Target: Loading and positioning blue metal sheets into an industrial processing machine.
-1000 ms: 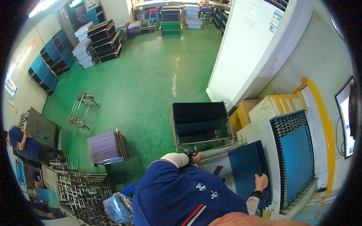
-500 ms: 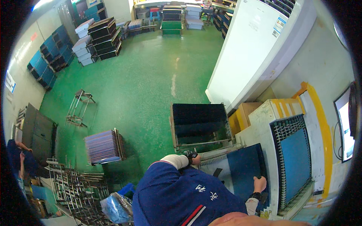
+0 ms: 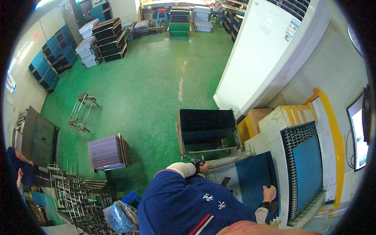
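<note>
A dark blue flat panel [image 3: 253, 176] lies in front of me on a pale work surface beside a toothed rack edge [image 3: 221, 168]. My right hand [image 3: 269, 193] is closed on the panel's right side, thumb toward the far end. My left hand [image 3: 203, 167], with a dark band at the wrist, is at the left end of the toothed edge; its fingers are too small and hidden to read. A small dark strip [image 3: 225, 181] lies near my chest, left of the panel. To the right stands a slotted black rack [image 3: 288, 152] with a lighter blue panel [image 3: 306, 168].
Just beyond my hands is a wire rack of dark panels [image 3: 207, 129]. A rack of purplish panels [image 3: 105, 153] stands on the green floor, near metal frames [image 3: 84, 196]. A tall white cabinet [image 3: 254, 58] and a screen [image 3: 355, 135] are at right. Another person's arm [image 3: 24, 156] shows far left.
My hands stay almost where they were, the right still at the panel's side. The view has shifted slightly. At far left, the other person's arms have moved a little.
</note>
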Demonstrator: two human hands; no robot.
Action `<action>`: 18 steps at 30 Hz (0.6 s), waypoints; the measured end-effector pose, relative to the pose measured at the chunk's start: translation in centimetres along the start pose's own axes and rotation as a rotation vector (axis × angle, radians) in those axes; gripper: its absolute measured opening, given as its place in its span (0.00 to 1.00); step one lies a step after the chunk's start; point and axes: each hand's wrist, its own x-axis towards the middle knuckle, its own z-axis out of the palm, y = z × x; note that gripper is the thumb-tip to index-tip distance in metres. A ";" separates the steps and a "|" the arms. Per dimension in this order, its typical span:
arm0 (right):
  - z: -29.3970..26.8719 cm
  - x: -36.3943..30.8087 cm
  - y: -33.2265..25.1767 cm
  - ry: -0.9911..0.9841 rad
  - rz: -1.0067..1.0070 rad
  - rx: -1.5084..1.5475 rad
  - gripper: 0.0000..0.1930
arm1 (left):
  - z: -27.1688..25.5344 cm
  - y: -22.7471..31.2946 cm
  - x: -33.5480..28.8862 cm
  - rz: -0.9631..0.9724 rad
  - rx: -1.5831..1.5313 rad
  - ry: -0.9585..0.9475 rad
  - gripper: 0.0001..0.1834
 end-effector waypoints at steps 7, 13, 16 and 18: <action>-0.2 -0.3 -0.4 0.047 0.000 0.006 0.27 | 0.2 0.5 1.0 -0.055 0.036 -0.034 0.09; 0.8 0.7 0.5 -0.016 0.028 0.008 0.27 | -0.7 0.3 0.3 0.067 0.180 0.026 0.07; 1.3 1.2 1.0 -0.022 0.028 -0.005 0.26 | 0.0 0.0 0.6 0.037 0.152 0.057 0.06; 1.5 1.5 1.2 -0.086 0.066 0.001 0.28 | 0.9 0.0 1.5 0.143 0.344 0.015 0.06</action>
